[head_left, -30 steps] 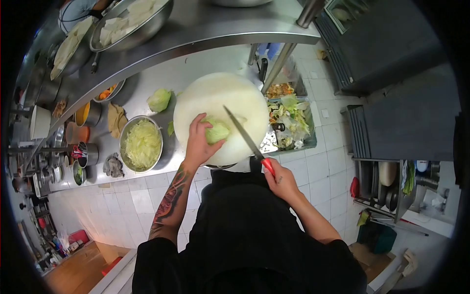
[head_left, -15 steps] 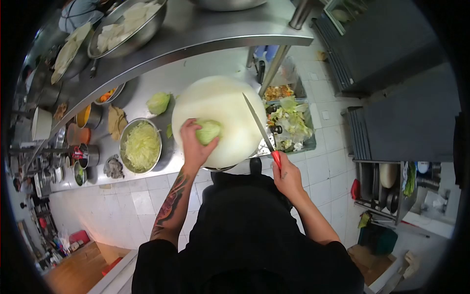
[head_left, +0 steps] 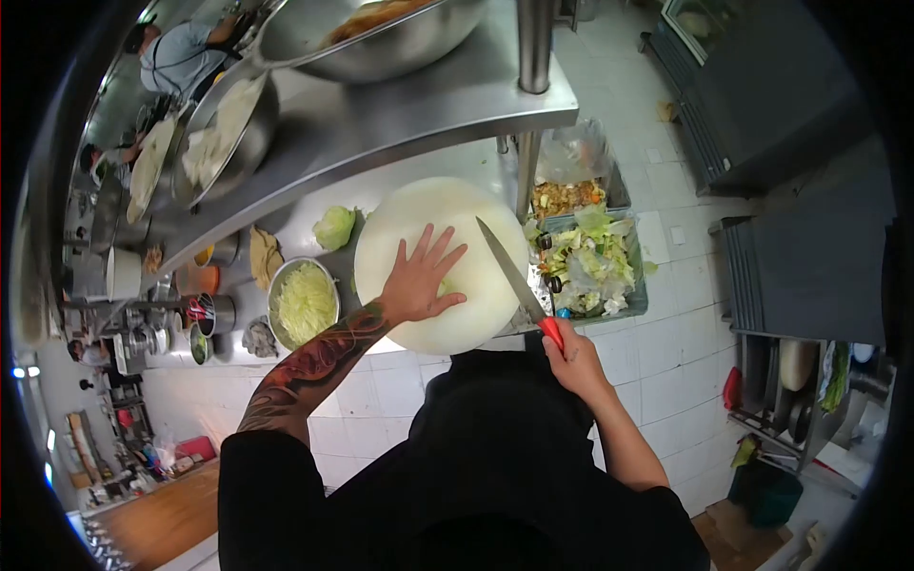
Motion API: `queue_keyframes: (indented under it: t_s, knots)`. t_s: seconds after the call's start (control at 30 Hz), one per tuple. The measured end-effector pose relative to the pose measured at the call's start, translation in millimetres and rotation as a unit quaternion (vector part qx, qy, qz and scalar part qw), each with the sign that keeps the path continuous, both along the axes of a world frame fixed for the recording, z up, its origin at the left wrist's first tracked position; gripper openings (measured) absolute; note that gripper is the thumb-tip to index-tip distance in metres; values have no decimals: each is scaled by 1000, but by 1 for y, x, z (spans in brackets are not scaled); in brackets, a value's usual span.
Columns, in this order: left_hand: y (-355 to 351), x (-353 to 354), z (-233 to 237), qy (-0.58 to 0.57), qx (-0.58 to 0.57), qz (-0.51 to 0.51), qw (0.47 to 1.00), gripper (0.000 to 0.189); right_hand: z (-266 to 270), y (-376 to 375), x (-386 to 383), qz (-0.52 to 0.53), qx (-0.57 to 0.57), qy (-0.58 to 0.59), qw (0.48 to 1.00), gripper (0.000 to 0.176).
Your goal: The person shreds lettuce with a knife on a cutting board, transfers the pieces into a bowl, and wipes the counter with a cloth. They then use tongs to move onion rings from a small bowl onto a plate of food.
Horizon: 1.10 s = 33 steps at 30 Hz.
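My left hand [head_left: 421, 276] is spread with its fingers apart over the round white cutting board [head_left: 409, 333]. A bit of pale green cabbage shows between its thumb and forefinger; the rest is hidden under the palm. My right hand [head_left: 574, 359] is closed round the red handle of a knife [head_left: 514, 271], whose blade points up and left over the board's right edge. Left of the board lie another piece of cabbage [head_left: 334, 228] and a metal bowl [head_left: 273, 320] full of shredded cabbage [head_left: 305, 302].
A steel shelf [head_left: 428, 133] crosses above the counter, bearing large metal bowls [head_left: 400, 57]. Bins with cabbage leaves [head_left: 600, 257] and food scraps [head_left: 569, 197] stand right of the board. Small pots [head_left: 218, 312] line the left. A person [head_left: 181, 59] is at upper left.
My left hand has opened from its grip round the cabbage and now lies spread over it. The view has shifted, so the board appears further right. The knife stays in my right hand.
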<state>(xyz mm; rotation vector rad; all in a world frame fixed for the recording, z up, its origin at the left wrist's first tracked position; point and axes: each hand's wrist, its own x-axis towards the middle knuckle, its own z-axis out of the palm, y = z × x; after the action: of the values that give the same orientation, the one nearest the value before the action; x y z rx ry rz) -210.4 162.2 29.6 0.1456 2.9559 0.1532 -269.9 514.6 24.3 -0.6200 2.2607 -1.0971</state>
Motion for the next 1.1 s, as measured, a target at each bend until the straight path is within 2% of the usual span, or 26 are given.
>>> queue_keyframes:
  t_s: [0.2, 0.37, 0.43, 0.47, 0.53, 0.57, 0.63, 0.67, 0.73, 0.77, 0.8, 0.87, 0.9, 1.1]
  knots:
    - [0, -22, -4, -17, -27, -2, 999, 89, -14, 1, 1, -40, -26, -63, 997, 35]
    - [2, -22, -12, -7, -26, 8, 1000, 93, -26, -13, 9, -61, -50, -49, 996, 35]
    - [11, -20, -26, 38, 7, 166, 985, 96, -21, -19, 11, -59, -49, -21, 997, 35]
    - [17, -17, -32, 44, 14, 170, 984, 96, -16, -19, 13, -57, -46, 0, 997, 35]
    - [25, -14, -42, 73, 48, 320, 943, 95, -2, -22, 17, -38, -15, 23, 999, 34]
    - [24, -13, -44, 82, 56, 327, 940, 95, 5, -25, 19, -15, 16, 63, 998, 34]
    - [22, -7, -42, 234, 182, 342, 892, 74, 13, -32, 22, 29, 38, 171, 984, 28]
    - [18, 4, -38, 242, 188, 347, 887, 74, 13, -36, 20, 36, 41, 180, 982, 28]
    - [8, 30, -20, 335, 255, 166, 892, 45, 9, -43, 10, 123, 144, 199, 962, 23]
    - [7, 34, -21, 336, 271, 74, 899, 26, -1, -47, 5, 141, 149, 239, 949, 21]
    - [8, 38, -22, 343, 271, 81, 896, 26, 3, -53, 2, 148, 150, 245, 946, 21]
    - [13, 43, -26, 262, 254, 18, 931, 22, 13, -68, 0, 167, 135, 295, 931, 21]
    - [12, 41, -27, 282, 256, 25, 924, 22, 17, -72, 3, 174, 118, 334, 919, 22]
    - [11, 44, -44, 284, 280, 42, 916, 19, 65, -56, 10, 224, 171, 322, 904, 25]
